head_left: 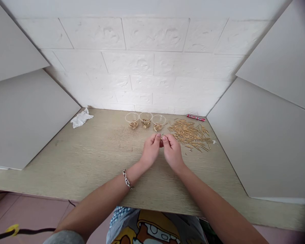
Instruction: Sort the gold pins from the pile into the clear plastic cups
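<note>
While the left hand and right hand pinch one tiny gold piece together, hold it steady above the surface.

hands — fingertips together, near cups

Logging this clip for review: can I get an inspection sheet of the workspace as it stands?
Surface: pale wood-grain table.
Job's things: three clear cups holding gold bits; heap of gold pins to their right.
Clutter: crumpled white cloth far left; red pen by the wall.
Hands: left hand and right hand pinch a tiny piece together; too small to identify.
Cables: black cable on the floor.
Surroundings: white brick wall, white side panels.
</note>
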{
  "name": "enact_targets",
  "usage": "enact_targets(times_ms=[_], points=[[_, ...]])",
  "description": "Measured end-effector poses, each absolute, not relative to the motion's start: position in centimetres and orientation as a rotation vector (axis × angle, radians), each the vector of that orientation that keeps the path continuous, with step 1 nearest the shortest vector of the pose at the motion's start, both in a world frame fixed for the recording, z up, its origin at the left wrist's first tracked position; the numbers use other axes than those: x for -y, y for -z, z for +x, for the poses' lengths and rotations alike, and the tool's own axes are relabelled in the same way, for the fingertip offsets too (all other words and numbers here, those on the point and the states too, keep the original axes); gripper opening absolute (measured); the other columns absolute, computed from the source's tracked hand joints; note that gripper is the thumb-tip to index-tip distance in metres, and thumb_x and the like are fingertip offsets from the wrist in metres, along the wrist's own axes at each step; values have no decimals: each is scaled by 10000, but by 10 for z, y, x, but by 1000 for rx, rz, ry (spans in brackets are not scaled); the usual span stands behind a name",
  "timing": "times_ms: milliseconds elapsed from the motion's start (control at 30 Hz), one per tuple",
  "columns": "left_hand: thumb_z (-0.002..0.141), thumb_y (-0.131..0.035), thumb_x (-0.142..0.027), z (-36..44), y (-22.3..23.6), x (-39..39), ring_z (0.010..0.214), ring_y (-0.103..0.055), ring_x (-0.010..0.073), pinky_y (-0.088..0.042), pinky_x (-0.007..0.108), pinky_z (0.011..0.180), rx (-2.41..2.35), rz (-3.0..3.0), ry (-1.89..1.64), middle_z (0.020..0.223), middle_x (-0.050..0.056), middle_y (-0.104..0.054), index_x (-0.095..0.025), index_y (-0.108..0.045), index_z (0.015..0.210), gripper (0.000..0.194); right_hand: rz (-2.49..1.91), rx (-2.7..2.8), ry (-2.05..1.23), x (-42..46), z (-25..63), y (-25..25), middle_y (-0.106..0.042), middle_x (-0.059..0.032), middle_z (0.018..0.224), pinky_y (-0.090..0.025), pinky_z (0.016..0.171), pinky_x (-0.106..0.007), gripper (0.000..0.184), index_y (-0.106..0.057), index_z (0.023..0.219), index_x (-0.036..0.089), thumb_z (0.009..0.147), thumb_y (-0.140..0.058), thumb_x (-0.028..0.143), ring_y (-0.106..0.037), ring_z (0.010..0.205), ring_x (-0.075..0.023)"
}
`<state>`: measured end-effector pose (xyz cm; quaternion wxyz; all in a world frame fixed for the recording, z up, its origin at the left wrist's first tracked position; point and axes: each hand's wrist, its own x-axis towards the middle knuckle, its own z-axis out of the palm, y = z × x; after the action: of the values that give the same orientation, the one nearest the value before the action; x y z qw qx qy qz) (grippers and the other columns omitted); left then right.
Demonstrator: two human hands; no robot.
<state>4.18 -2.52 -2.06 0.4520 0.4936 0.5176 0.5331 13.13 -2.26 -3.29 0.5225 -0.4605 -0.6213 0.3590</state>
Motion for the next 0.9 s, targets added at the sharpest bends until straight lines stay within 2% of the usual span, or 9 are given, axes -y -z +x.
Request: enact_targets(times_ms=[400,900], points=[[799,-431,-414,47,27,23,538,-347,86,-331,218,541,-1190,1079,-1394,555,-35,-360,-163,-377,602,324,-1144,1490,-797,23,128,36,-505,-2,656,-380,588,-253,227,-464,698,184,861,-371,313,-473,621,-127],[840,-383,-402,43,32,24,588,-414,101,-345,219,549,-1359,1311,-1389,590,-16,-438,-155,-410,618,333,-1219,1583,-655,22,130,34,-493,5,621,-346,573,-244,257,-450,651,175,861,-365,297,-449,596,-119]])
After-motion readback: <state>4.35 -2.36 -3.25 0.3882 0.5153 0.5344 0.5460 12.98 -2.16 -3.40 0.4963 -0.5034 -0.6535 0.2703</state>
